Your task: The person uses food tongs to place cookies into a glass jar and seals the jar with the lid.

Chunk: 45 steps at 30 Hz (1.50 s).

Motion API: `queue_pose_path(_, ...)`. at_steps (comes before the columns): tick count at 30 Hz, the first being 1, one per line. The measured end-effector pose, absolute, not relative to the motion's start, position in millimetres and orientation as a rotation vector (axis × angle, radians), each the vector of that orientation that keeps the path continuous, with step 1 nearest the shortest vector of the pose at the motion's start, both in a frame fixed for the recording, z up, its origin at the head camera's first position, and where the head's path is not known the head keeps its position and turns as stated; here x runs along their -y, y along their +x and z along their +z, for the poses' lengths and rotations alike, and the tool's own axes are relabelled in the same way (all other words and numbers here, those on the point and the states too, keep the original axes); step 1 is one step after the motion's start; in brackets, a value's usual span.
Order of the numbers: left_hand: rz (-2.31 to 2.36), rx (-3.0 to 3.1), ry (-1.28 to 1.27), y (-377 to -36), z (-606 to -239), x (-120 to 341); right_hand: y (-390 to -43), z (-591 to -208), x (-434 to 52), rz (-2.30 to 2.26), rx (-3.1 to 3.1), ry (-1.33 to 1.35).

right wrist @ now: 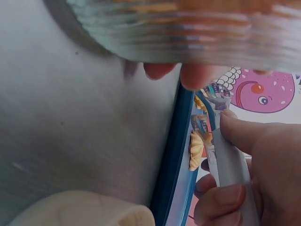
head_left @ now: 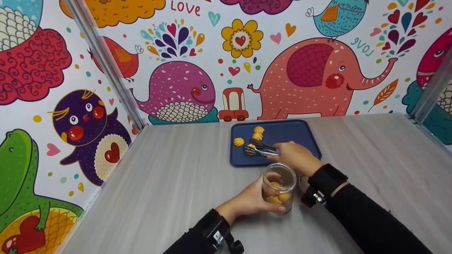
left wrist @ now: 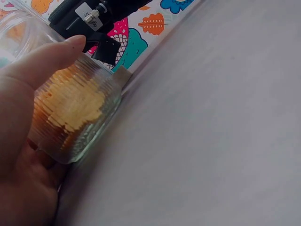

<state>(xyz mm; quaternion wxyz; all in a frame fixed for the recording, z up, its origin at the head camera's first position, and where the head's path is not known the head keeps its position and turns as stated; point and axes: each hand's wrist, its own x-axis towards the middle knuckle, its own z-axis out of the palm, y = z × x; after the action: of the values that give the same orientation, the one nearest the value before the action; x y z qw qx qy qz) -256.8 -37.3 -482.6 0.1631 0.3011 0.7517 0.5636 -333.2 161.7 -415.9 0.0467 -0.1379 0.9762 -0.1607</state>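
Note:
My left hand [head_left: 245, 200] grips a ribbed glass jar [head_left: 289, 204], its thumb across the near side and fingers behind. Piped yellow cookies [left wrist: 70, 101] lie inside the open-topped jar, seen close up in the left wrist view. Over the blue tray [head_left: 291, 134], my right hand [head_left: 296, 158] holds tongs [head_left: 267, 151] by their pale handles, thumb on one arm. Their dark slotted tips are among the cookies, with a bit of yellow cookie [head_left: 251, 145] showing at the nearer tip. One swirled cookie [head_left: 238, 141] sits to the left of the tips, and others [head_left: 259, 129] are just behind.
Beside the jar, partly under the right wrist, is a beige rounded object [right wrist: 84, 209]. The tray stands at the back of the grey wood-look table [head_left: 169, 176], close to a wall [head_left: 212, 42] printed with cartoon animals. Black straps with cameras are on both wrists.

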Motion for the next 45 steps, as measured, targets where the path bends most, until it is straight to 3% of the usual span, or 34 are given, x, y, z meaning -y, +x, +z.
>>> queue_pose_path(23,1.581,-2.182,0.882,-258,-484,38,-318,-410,-161,-0.42,-3.149,-0.584)
queue_pose_path(45,1.603,-2.163,0.863,-258,-485,36,-308,-403,-211,-0.549,-3.176,-0.569)
